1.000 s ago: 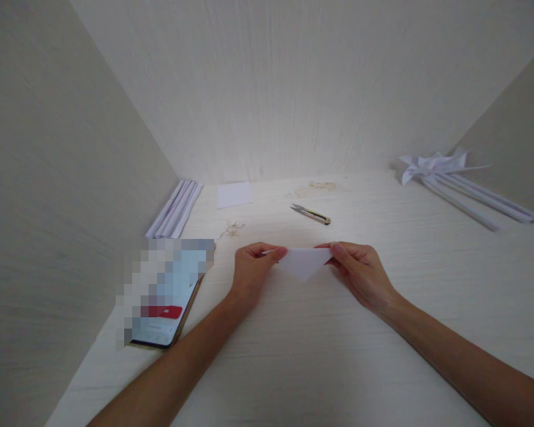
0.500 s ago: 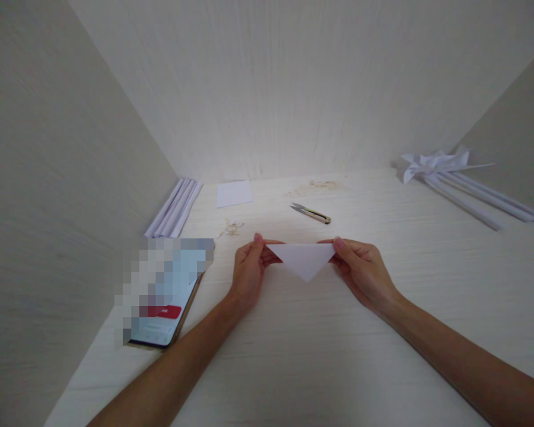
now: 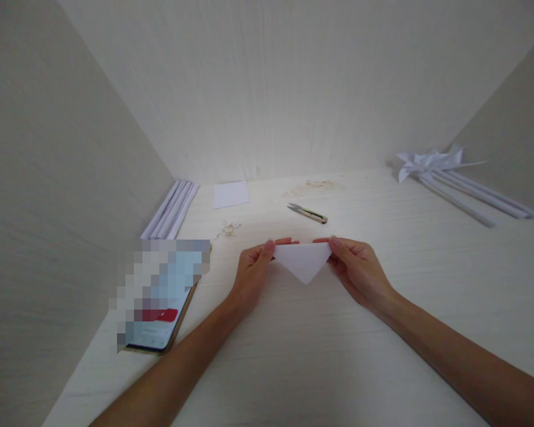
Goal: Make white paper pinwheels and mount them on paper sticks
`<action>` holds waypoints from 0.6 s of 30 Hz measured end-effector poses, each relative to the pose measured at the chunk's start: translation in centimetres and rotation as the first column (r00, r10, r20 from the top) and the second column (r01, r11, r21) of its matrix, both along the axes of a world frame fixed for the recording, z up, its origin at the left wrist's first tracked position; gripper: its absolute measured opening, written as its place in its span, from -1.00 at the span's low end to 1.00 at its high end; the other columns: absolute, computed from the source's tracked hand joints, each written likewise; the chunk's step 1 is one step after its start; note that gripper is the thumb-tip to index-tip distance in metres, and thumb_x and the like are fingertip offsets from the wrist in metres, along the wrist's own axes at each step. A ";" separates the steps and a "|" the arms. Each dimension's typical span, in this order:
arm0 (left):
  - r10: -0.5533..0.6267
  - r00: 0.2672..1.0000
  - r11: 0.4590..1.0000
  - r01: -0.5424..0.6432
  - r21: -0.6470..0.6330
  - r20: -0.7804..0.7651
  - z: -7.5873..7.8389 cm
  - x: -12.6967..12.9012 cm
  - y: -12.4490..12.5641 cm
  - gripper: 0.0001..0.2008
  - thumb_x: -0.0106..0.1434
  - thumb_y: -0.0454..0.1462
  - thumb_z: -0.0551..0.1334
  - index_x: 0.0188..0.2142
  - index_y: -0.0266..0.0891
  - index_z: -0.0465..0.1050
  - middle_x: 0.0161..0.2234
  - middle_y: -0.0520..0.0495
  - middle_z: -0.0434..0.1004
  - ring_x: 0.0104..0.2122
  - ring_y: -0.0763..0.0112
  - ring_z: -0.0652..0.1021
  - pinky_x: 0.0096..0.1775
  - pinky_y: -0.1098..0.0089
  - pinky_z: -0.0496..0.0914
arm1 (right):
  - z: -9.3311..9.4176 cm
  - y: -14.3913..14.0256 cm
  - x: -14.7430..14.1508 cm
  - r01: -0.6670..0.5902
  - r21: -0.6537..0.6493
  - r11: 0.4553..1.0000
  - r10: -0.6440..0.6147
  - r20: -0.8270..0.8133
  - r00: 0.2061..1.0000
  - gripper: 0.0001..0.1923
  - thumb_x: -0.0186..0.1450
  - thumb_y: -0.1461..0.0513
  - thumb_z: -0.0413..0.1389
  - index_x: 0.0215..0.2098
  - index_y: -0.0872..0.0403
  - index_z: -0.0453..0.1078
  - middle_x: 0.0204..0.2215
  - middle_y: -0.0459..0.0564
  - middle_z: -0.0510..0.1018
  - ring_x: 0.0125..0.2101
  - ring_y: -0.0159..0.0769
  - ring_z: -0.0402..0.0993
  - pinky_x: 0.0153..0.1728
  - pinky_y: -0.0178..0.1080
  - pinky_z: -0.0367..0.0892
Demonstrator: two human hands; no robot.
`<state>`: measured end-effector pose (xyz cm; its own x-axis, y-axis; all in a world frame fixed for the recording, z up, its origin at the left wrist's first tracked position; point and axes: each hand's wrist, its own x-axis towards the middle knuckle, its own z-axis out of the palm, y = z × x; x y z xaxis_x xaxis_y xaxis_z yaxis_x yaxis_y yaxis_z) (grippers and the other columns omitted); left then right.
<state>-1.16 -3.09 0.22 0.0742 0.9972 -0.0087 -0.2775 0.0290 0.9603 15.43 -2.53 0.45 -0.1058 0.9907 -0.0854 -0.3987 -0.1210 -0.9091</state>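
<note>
A sheet of white paper folded into a triangle (image 3: 304, 261) is held between my hands, its long folded edge away from me and its point toward me. My left hand (image 3: 254, 270) pinches the left corner, thumb on top and fingers behind. At the right corner, my right hand (image 3: 360, 267) grips it the same way. The fingers behind the paper are partly hidden. Beyond the paper lies a pair of thread snips (image 3: 308, 213), with its blades pointing left.
A phone (image 3: 167, 308), its screen partly blurred, lies by my left forearm. Rolled paper sticks (image 3: 171, 209) and a flat paper square (image 3: 231, 194) are at the back left. Paper pinwheels (image 3: 429, 163) on sticks lie at the right. Small scraps (image 3: 228, 229) dot the table; walls enclose it.
My left hand has slid inward along the paper's folded edge, closer to my right hand. The paper remains folded in both hands. The whole view has shifted slightly.
</note>
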 end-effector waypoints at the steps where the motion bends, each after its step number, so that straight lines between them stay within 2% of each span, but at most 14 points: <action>1: 0.009 1.000 1.000 -0.008 -0.002 0.017 0.1 0.0 0.0 -0.63 0.08 -0.07 0.13 -0.32 -0.31 0.51 -0.31 -0.19 0.55 -0.32 0.35 0.50 -0.25 0.38 0.33 | 0.0 0.0 0.0 -0.010 -0.005 1.000 0.010 0.002 1.000 -0.76 -0.01 0.09 0.20 -0.50 0.10 0.51 -0.56 -0.02 0.56 -0.51 -0.39 0.44 -0.39 -0.31 0.31; 9: 0.034 0.977 0.994 -0.011 -0.110 0.210 0.6 0.3 0.2 -0.69 -0.03 -0.09 0.24 -0.48 -0.33 0.52 -0.48 -0.17 0.56 -0.41 0.37 0.51 -0.31 0.39 0.34 | 0.1 0.0 0.2 -0.097 0.019 0.995 0.098 -0.063 0.993 -0.78 0.03 0.10 0.17 -0.47 0.09 0.51 -0.41 0.03 0.58 -0.38 -0.36 0.45 -0.26 -0.29 0.30; 18: 0.017 0.968 0.982 0.030 -0.185 0.249 0.8 0.1 0.1 -0.70 0.01 -0.11 0.21 -0.51 -0.36 0.51 -0.54 -0.14 0.53 -0.47 0.44 0.49 -0.35 0.42 0.34 | 0.3 0.0 0.0 -0.200 -0.049 0.979 0.190 -0.152 0.970 -0.78 -0.04 0.08 0.21 -0.53 0.08 0.50 -0.53 -0.03 0.56 -0.44 -0.38 0.45 -0.30 -0.31 0.33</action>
<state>-1.08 -2.95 1.02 0.1042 0.9791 -0.1746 -0.5057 0.2034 0.8384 15.47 -2.50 0.75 -0.3124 0.9427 -0.1171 -0.4892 -0.2653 -0.8309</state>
